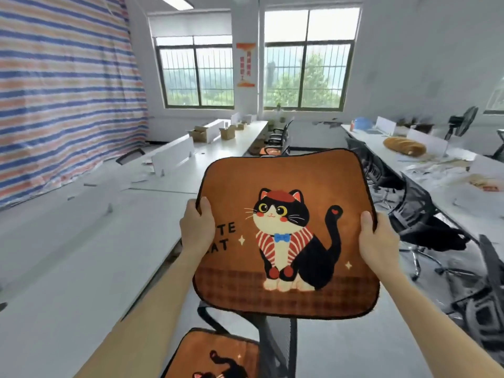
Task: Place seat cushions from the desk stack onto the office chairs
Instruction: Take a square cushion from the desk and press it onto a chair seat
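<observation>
Both hands — left hand (pixel 197 227), right hand (pixel 377 238) — fingers clamped on orange cat cushion (pixel 286 233).

I'm facing two barred windows (pixel 253 72), daylight pouring in, long white desks (pixel 68 255) either side, striped tarp (pixel 62 91) left.

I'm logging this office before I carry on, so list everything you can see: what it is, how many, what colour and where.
Held cushion: one, orange with cat print, mid-air at centre.
Second cushion: one, orange, on a chair at the bottom edge.
Office chairs: several, black mesh, along the right desk row and far centre.
Desks: two long rows, white, left and right.
Cardboard boxes: a few, brown, far left desk.
Fan: one, black, far right.
Tarp: one, blue, red and white stripes, left wall.
Windows: two, back wall.
Left hand: grip on the cushion's left edge.
Right hand: grip on its right edge.
</observation>
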Demonstrator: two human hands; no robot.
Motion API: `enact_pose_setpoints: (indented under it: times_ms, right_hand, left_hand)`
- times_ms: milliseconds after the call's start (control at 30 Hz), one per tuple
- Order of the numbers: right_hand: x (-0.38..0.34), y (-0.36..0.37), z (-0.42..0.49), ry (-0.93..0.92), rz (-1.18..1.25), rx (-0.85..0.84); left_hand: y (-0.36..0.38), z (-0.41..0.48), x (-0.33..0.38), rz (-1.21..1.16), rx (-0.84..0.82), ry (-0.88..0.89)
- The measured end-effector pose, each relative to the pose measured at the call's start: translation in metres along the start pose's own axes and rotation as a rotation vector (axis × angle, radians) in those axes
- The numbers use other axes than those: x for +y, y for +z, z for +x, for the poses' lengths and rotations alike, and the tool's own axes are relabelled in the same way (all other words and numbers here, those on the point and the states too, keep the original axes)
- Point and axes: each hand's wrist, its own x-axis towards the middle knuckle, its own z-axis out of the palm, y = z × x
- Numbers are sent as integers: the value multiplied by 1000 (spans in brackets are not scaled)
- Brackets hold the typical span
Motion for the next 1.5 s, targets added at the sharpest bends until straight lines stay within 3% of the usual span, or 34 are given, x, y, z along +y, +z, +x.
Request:
enact_pose_setpoints:
  times_ms: [233, 533, 967, 1500]
  right_hand:
    - [27, -121, 124, -70, 11, 143]
    - [23, -157, 281, -213, 44, 209]
    - [67, -97, 601, -280, -33, 277]
    - [187, 48, 1046, -246, -34, 324]
  left_hand:
    - [131, -4, 132, -41, 5, 106]
    - [248, 74, 221, -111, 61, 228]
    - [497, 265, 284, -159, 85, 251]
    - [859, 556, 337, -101, 111, 278]
